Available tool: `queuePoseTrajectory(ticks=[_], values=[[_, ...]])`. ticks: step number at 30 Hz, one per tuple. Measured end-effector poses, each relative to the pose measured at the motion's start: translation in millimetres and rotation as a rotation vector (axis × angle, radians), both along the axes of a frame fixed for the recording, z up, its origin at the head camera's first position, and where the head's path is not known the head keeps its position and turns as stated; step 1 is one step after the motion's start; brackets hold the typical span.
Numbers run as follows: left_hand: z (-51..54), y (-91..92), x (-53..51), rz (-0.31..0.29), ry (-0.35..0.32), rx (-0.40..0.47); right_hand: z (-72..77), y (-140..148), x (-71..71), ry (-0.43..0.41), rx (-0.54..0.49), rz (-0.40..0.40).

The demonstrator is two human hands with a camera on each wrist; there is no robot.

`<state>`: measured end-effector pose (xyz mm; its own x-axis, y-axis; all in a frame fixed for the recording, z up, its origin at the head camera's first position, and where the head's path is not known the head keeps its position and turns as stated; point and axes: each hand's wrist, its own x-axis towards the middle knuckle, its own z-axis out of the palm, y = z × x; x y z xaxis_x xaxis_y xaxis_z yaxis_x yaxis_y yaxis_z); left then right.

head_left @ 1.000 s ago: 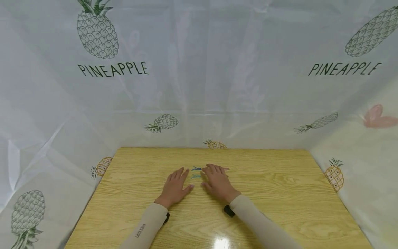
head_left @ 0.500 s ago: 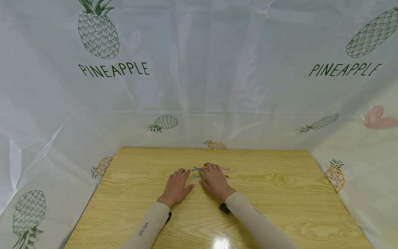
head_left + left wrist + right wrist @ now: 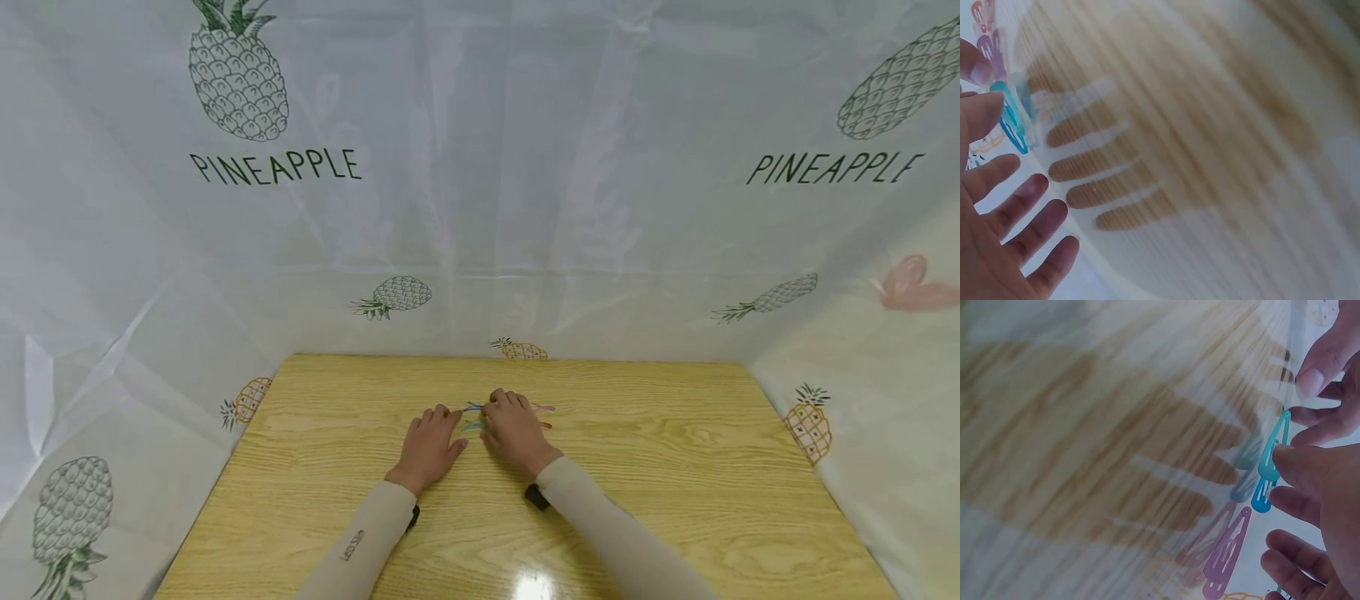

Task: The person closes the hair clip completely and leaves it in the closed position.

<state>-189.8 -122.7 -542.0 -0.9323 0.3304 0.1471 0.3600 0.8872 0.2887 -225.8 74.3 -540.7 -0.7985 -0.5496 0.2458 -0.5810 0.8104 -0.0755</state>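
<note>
Small snap hair clips lie on the wooden table between my hands. A blue hair clip (image 3: 472,407) is farther back, with a teal hair clip (image 3: 472,426) in front of it. My left hand (image 3: 427,447) rests at their left, its index fingertip close to the blue clip's end; touching or not, I cannot tell. My right hand (image 3: 517,432) covers the right ends of both clips. In the right wrist view its thumb (image 3: 1294,464) touches the teal clip (image 3: 1267,459), and a fingertip is at the blue clip (image 3: 1261,500). Neither hand plainly grips a clip.
Past my right hand lie a pink-purple hair clip (image 3: 543,408) and an orange-brown one (image 3: 546,426). The wooden table (image 3: 675,483) meets a pineapple-printed white sheet (image 3: 600,208) at its back and sides.
My right hand has shifted left onto the ends of the blue and teal clips, uncovering more of the orange-brown clip. My left hand has edged right, towards the blue clip.
</note>
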Motion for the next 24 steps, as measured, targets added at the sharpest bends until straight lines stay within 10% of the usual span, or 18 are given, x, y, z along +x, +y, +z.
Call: queuePoseTrajectory(ticks=[24], values=[[-1.3, 13.4, -4.7, 0.028, 0.054, -0.079, 3.6, -19, 1.2, 0.038, 0.063, -0.036]])
